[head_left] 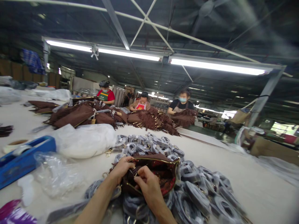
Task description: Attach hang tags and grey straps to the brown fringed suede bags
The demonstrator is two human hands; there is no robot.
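Pinching the rim of a soft brown, gold-zipped bag [162, 170] with the left hand [123, 168], probably to keep it open atop plastic-wrapped grey strap coils [196, 192]. Reaching inside with the right hand [147, 180], grip uncertain.

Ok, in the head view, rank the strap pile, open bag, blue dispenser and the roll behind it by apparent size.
1. Strap pile
2. Open bag and blue dispenser: too alike to rank
3. Roll

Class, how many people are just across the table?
3: a green-aproned person at left, a red-aproned person in the middle, and a dark-sleeved person at right. Brown bags may hide others.
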